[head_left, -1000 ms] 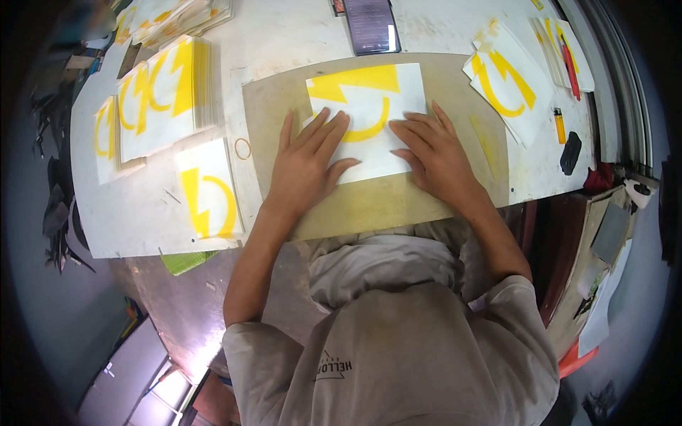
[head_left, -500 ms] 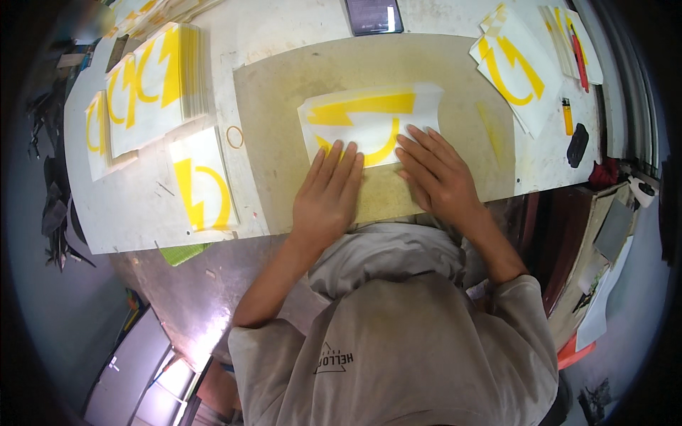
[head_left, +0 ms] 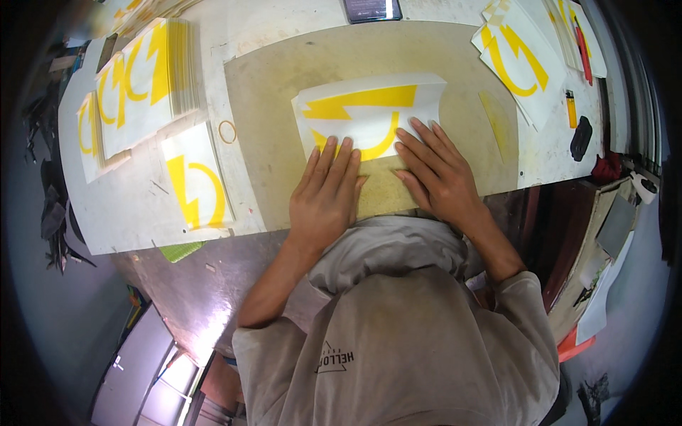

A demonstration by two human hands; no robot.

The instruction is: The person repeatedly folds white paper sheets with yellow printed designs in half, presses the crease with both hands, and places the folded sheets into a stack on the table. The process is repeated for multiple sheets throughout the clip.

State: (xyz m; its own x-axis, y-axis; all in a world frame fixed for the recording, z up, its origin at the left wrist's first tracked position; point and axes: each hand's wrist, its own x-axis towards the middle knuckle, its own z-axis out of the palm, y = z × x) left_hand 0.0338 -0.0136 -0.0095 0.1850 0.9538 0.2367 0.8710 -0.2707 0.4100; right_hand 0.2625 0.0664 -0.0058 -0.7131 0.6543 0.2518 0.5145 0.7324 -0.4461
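A white sheet [head_left: 362, 123] with a yellow zigzag-and-arc design lies in front of me on a large beige board [head_left: 284, 60]. Its far edge looks slightly raised or curled. My left hand [head_left: 325, 188] rests flat, fingertips on the sheet's near left edge. On the near right part, my right hand [head_left: 442, 172] lies with its fingers stretched out and pointing up and left. Neither hand grips anything. The fingers cover parts of the sheet's near edge.
Stacks of similar printed sheets [head_left: 145, 92] stand at the left, with another sheet [head_left: 195, 181] nearer me. More sheets [head_left: 522, 71] lie at the right, by a red pen [head_left: 583, 53], a yellow lighter [head_left: 571, 110] and a black object [head_left: 580, 138]. A phone [head_left: 373, 10] sits at the far edge.
The view has shifted slightly. My left fingers have slid a little left along the near edge, and that thumb now shows. The right hand has hardly moved; the sheet's far edge looks more curled.
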